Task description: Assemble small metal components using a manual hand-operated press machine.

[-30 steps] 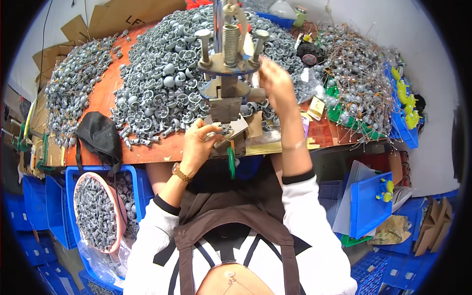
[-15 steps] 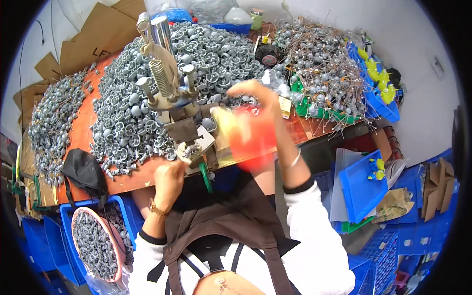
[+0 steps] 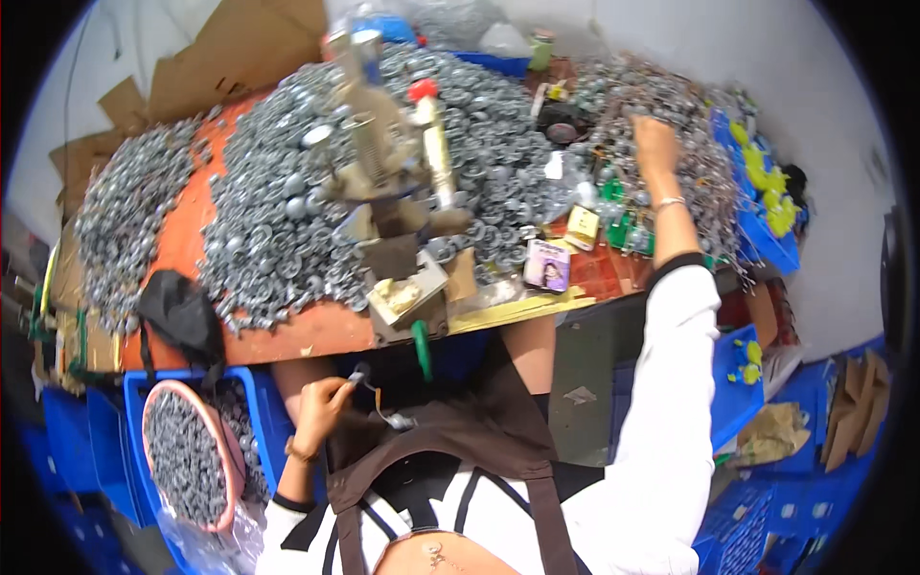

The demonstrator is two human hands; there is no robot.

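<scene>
Over my lap, beside the table's front edge, my left hand (image 3: 324,410) pinches a small grey plastic part with a thin wire (image 3: 378,397) hanging from it. A second grey piece (image 3: 401,422) dangles at the wire's lower end, against the dark apron. My right hand (image 3: 655,144) is stretched out to the far right, on the pile of grey balls with wires (image 3: 695,158). Its fingers are curled; what they hold, if anything, is hidden. Between the hands stands a hand press (image 3: 393,225), its red-knobbed lever (image 3: 436,144) upright and untouched.
Grey plastic shells (image 3: 278,220) are heaped across the orange table (image 3: 316,331). A pink basket (image 3: 158,402) of grey parts sits in a blue crate (image 3: 254,393) at lower left. A black bag (image 3: 177,316) hangs at the edge. Small boxes (image 3: 547,266) lie right of the press.
My right hand has left the red-knobbed lever and moved right to the wired pile; the lever now stands up. My left hand has drawn back from the press with the wired grey part.
</scene>
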